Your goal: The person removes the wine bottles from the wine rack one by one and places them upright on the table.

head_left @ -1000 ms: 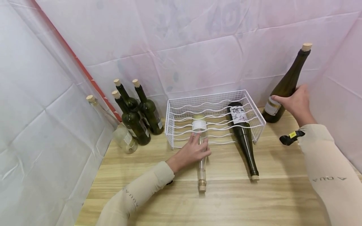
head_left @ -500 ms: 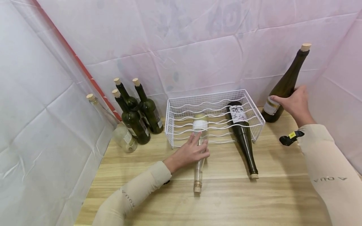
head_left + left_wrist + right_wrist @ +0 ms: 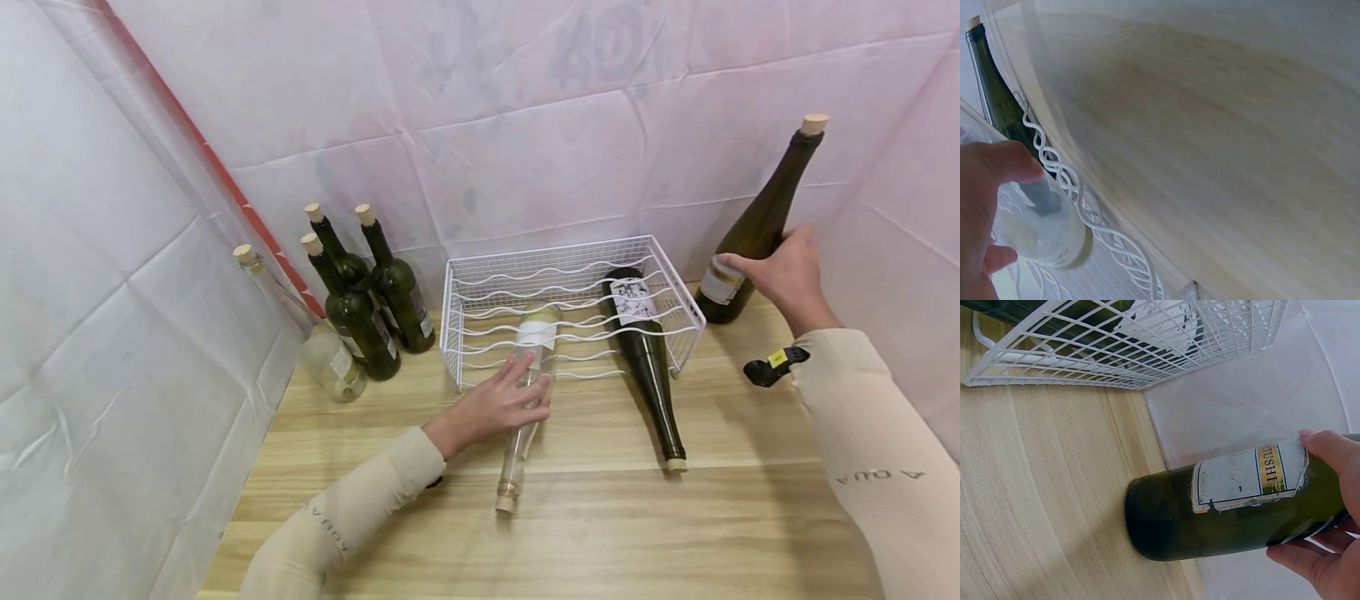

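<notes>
A clear glass bottle (image 3: 516, 458) with a cork and a pale label lies on its side in the white wire rack (image 3: 525, 265), its corked neck reaching out toward me over the table. My left hand (image 3: 491, 408) grips it near the shoulder; the left wrist view shows thumb and fingers (image 3: 1004, 256) on either side of the glass. At the back right, my right hand (image 3: 783, 271) holds a corked dark green bottle (image 3: 768, 196) around its body, neck up. Whether its base (image 3: 1147, 519) touches the table is hard to tell.
Another dark green bottle (image 3: 648, 367) lies in the rack's right side, neck toward me. Several corked green bottles (image 3: 356, 321) and one clear bottle (image 3: 330, 362) stand upright at the left. White sheeting (image 3: 525, 167) walls in the wooden table (image 3: 600, 533).
The clear bottle's corked end has swung to the left, and its base has shifted slightly right in the rack. My left hand has moved slightly left with it. The right hand stays in place.
</notes>
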{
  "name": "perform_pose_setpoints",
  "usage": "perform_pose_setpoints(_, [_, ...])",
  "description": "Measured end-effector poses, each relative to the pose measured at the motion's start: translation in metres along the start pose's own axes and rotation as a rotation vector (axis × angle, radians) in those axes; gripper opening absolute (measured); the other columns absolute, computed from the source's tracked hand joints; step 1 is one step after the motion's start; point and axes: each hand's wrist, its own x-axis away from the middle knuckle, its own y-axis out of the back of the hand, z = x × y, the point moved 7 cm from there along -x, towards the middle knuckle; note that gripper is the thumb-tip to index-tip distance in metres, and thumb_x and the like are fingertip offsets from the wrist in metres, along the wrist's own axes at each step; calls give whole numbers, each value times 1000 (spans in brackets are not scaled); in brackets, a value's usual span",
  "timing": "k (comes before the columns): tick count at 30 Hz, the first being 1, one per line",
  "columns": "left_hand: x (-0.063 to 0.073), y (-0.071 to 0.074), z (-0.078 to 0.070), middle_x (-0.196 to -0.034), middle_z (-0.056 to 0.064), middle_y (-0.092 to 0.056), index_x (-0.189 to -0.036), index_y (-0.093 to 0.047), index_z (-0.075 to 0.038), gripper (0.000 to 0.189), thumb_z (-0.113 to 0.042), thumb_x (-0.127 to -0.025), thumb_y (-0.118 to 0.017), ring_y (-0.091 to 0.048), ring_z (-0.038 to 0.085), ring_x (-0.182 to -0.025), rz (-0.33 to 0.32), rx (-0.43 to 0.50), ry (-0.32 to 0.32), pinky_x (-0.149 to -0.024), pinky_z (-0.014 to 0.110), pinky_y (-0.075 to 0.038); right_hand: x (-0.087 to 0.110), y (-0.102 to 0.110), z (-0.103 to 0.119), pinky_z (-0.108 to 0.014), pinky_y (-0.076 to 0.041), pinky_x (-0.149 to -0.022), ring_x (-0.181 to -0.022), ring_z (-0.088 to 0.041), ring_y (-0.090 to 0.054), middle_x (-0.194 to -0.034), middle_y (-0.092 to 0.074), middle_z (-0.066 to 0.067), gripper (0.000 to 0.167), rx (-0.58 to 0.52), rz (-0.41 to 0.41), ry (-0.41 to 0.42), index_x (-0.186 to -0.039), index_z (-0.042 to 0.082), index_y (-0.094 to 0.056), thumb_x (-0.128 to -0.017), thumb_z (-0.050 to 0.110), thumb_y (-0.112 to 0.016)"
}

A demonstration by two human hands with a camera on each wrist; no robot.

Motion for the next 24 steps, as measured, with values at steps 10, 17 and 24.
perform_pose_setpoints(10, [13, 10, 6, -142, 8, -66, -119, -70, -29, 32, -10, -94, -69, -56, 48, -137, -61, 86, -13, -114, 50, -50, 0, 0, 0, -36, -39, -72, -102, -40, -48, -112, -47, -28, 96, 7, 10, 5, -133, -14, -33, -84, 56, -78])
perform_pose_setpoints(17, [22, 13, 10, -139, 12, -68, -121, -70, -20, 29, -10, -94, -68, -58, 49, -134, -150, 158, -16, -115, 48, -48, 0, 0, 1, -35, -39, -72, -102, -41, -48, -113, -48, -29, 96, 7, 10, 11, -133, -14, -33, -85, 56, -78])
perform_pose_setpoints(24, [31, 16, 10, -137, 13, -68, -123, -69, -15, 29, -5, -99, -57, -56, 51, -135, -203, 222, -8, -109, 40, -53, -1, 0, 1, -35, -38, -73, -102, -40, -47, -112, -47, -27, 95, 2, 4, 13, -132, -13, -33, -84, 55, -79])
